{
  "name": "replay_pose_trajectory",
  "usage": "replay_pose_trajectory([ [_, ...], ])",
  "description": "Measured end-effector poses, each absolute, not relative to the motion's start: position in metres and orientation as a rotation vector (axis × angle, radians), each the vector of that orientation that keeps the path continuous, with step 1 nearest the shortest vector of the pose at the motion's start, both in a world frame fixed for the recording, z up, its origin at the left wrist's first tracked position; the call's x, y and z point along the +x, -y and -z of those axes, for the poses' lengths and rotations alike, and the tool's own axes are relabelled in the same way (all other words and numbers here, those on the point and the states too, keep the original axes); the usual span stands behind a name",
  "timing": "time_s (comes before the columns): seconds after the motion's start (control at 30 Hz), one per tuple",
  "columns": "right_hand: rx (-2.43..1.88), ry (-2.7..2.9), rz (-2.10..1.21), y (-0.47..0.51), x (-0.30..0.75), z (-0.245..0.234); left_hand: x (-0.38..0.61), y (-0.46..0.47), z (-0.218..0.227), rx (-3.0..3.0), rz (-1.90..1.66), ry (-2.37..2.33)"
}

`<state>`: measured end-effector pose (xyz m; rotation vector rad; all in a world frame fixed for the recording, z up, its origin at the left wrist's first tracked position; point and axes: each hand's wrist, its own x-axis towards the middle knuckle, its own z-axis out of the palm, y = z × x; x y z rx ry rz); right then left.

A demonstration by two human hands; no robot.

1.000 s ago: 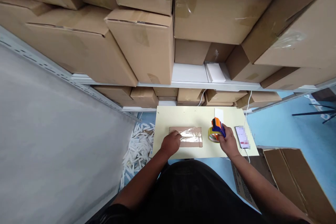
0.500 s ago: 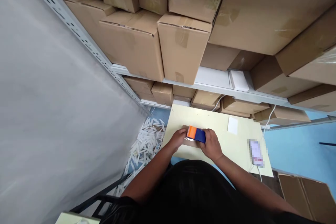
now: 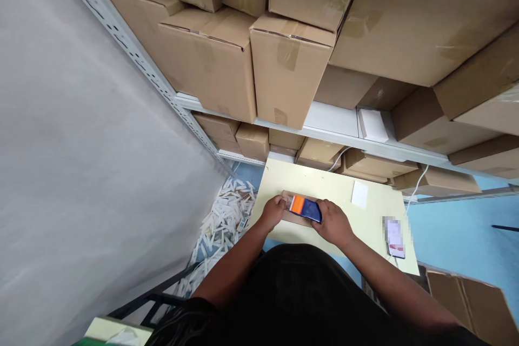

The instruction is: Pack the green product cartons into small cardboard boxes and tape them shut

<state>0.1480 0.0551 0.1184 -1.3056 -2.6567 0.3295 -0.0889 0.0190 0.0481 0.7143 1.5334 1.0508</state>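
Note:
My right hand [image 3: 333,223] is closed around the blue end of a small flat blue-and-orange packet [image 3: 311,210]. The packet lies at a slant over a flat brown cardboard piece [image 3: 295,219] on the pale yellow table [image 3: 267,181]. At the orange end, my left hand [image 3: 274,213] is closed with its fingertips pinched together. Something clear, perhaps a plastic sleeve, shows between those fingertips and the orange band, but I cannot make out exactly what they grip.
On the table's right lie a white card [image 3: 359,194] and a phone [image 3: 394,238] with a cable. Shelves of cardboard boxes [image 3: 290,67] rise behind. White strips [image 3: 231,211] litter the floor at left, beside a grey wall [image 3: 101,173]. An open carton [image 3: 466,303] stands lower right.
The packet and my right hand have shifted slightly to the right, away from my left hand. More of the clear material shows at the orange end. The camera view has tilted a little.

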Motion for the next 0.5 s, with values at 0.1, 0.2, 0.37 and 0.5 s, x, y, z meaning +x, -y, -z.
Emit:
replay_pose_trajectory([
  [0.1,-1.334,2.669,-0.311,-0.055,0.165,-0.120,-0.095,-0.018,-0.044,0.534,-1.124,-1.466],
  [0.2,-1.298,2.695,-0.312,-0.055,0.169,-0.118,-0.105,-0.013,-0.041,0.512,-1.178,-1.470],
  [0.37,-1.266,2.769,-0.339,-0.053,0.150,-0.119,-0.125,0.002,-0.026,0.766,-1.150,-1.702],
  [0.5,-1.295,2.863,-0.270,-0.047,0.140,-0.122,-0.122,0.009,-0.009,1.070,-0.970,-1.865],
])
